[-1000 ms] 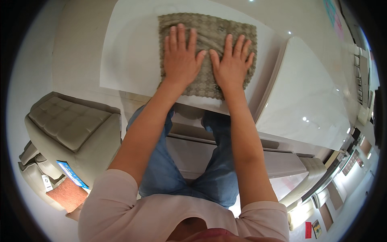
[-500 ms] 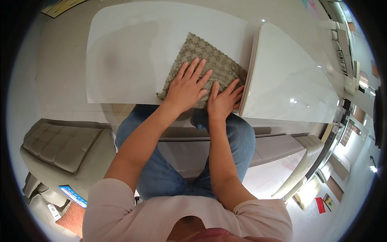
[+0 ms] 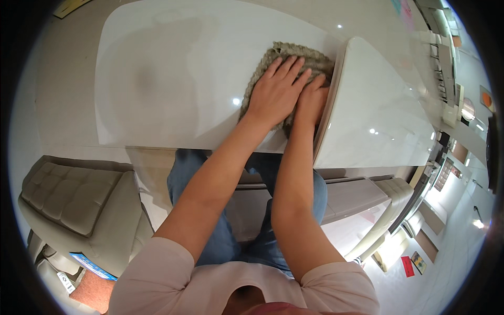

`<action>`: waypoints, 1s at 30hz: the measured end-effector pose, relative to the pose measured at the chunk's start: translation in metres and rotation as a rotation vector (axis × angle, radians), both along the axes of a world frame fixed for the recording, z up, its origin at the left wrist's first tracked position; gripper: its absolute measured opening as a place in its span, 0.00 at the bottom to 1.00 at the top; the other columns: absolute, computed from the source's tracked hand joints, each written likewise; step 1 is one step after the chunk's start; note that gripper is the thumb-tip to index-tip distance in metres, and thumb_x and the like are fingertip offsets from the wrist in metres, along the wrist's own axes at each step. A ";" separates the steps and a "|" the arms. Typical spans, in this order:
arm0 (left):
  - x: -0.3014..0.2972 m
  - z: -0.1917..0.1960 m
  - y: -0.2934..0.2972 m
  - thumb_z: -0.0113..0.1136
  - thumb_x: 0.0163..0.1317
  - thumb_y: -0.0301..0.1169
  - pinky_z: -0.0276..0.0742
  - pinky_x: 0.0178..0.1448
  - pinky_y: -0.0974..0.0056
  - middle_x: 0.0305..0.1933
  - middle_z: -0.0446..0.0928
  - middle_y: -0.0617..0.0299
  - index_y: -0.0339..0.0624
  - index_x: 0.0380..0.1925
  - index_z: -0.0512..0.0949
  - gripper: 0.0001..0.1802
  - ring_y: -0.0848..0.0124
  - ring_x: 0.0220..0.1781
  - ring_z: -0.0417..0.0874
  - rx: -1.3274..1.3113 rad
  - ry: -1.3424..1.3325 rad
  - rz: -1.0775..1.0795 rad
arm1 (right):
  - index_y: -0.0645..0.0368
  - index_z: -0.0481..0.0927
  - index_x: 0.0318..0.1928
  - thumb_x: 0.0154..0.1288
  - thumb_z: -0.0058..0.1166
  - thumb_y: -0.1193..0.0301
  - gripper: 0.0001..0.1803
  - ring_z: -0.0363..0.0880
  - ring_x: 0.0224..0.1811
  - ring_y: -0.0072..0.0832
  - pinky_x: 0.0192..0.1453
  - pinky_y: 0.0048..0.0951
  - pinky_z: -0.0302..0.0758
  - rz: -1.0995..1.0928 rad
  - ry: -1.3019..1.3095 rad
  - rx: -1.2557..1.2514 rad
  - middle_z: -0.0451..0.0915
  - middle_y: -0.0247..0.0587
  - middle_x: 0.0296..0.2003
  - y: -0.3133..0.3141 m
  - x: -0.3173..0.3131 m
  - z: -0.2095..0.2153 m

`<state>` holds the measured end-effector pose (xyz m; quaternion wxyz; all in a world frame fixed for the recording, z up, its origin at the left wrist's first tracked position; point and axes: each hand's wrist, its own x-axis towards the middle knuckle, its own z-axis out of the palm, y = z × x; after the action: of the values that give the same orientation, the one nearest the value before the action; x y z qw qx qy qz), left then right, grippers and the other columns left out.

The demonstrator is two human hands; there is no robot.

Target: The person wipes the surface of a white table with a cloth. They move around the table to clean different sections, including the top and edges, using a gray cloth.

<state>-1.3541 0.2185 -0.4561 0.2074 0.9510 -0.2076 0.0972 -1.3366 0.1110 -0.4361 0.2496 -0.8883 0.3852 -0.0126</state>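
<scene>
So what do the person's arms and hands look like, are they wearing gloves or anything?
No gloves. Both the left hand and the right hand are bare, with no rings or watch that I can see. The forearms are bare too. Short pale pink sleeves cover only the upper arms, near the shoulders.

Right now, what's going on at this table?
A person presses both hands flat on a grey-green cloth lying on a glossy white table. The left hand covers most of it; the right hand sits beside it, against the edge of a raised white panel. A padded seat stands lower left.
</scene>
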 end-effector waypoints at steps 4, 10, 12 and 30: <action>0.025 0.002 0.018 0.56 0.71 0.45 0.54 0.81 0.51 0.76 0.67 0.55 0.48 0.70 0.71 0.29 0.60 0.78 0.65 -0.060 0.011 0.067 | 0.69 0.63 0.71 0.75 0.42 0.45 0.41 0.59 0.75 0.61 0.76 0.52 0.57 0.276 -0.210 -0.257 0.60 0.69 0.72 -0.008 0.028 -0.025; 0.025 0.002 0.094 0.55 0.72 0.51 0.50 0.83 0.48 0.80 0.59 0.54 0.49 0.74 0.65 0.35 0.55 0.82 0.55 0.046 0.051 0.169 | 0.62 0.60 0.76 0.72 0.46 0.39 0.46 0.42 0.81 0.60 0.79 0.64 0.42 0.739 -0.275 -0.413 0.52 0.68 0.76 0.025 0.037 -0.033; 0.013 0.004 0.116 0.55 0.72 0.53 0.49 0.83 0.47 0.81 0.54 0.52 0.48 0.75 0.62 0.38 0.53 0.83 0.51 0.082 0.114 0.158 | 0.61 0.60 0.76 0.71 0.47 0.38 0.47 0.42 0.82 0.59 0.80 0.63 0.40 0.841 -0.284 -0.403 0.51 0.67 0.77 0.036 0.024 -0.029; -0.035 0.039 0.168 0.79 0.46 0.49 0.48 0.83 0.44 0.83 0.46 0.43 0.41 0.76 0.58 0.60 0.43 0.84 0.44 0.179 0.410 0.121 | 0.59 0.66 0.73 0.71 0.51 0.46 0.40 0.44 0.81 0.61 0.77 0.67 0.44 0.828 -0.201 -0.307 0.52 0.66 0.77 0.112 -0.078 -0.004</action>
<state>-1.3893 0.3868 -0.4168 0.1540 0.9762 -0.1113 -0.1044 -1.4148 0.2231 -0.4403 0.1349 -0.9887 -0.0351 -0.0548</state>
